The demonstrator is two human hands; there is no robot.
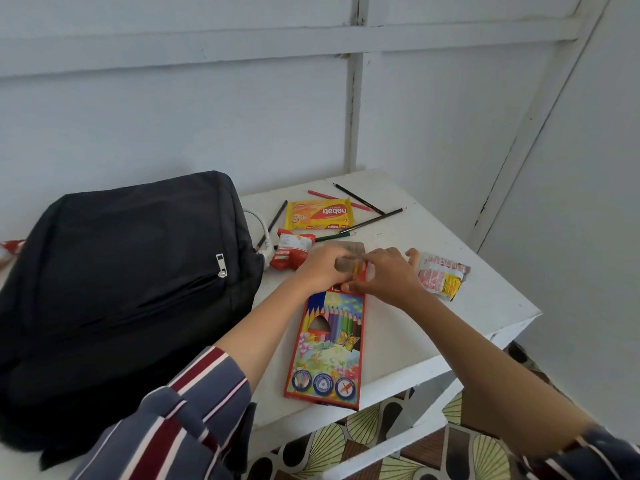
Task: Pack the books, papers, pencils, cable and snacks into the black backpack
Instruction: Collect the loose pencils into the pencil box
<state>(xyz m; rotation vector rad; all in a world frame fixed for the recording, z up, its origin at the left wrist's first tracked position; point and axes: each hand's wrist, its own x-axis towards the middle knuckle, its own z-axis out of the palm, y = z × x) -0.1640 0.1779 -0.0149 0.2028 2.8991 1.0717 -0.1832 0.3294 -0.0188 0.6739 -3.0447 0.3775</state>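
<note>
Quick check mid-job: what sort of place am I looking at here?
Likely a room corner at home, not a workshop: a small white table against pale panelled walls, patterned floor covering below, and a black backpack beside snacks and pencils.

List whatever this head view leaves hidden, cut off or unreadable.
- Open end of the colourful cardboard pencil box: covered by the left hand and right hand; how many pencils are inside is hidden.
- White cable: mostly behind the black fabric backpack.
- Red-and-white packet: cut by the left frame edge.
- Small print on the pink-and-yellow snack packet: too blurred to read.
</note>
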